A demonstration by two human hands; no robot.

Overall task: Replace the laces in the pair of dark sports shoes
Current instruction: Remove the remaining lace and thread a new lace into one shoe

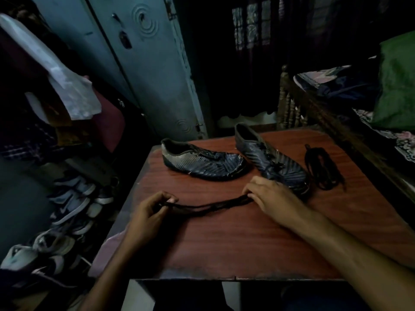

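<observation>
Sneakers (pixel 67 212) lie heaped on the floor at your far left, beside the reddish wooden table (pixel 224 243). Your left hand (pixel 150 212) hovers over the table's left part, thumb and fingers curled and pinching one end of a dark lace (pixel 208 206). That lace sags across the tabletop to your right hand (pixel 271 198), whose bent fingertips hold its other end down against the wood. Behind the lace, the left shoe (pixel 202 162) lies on its side, toe pointing right. The right shoe (pixel 269 160) sits just beside it, its toe hidden behind your right hand. Further right, a second bundle of dark laces (pixel 323 169) lies on the table near that shoe.
</observation>
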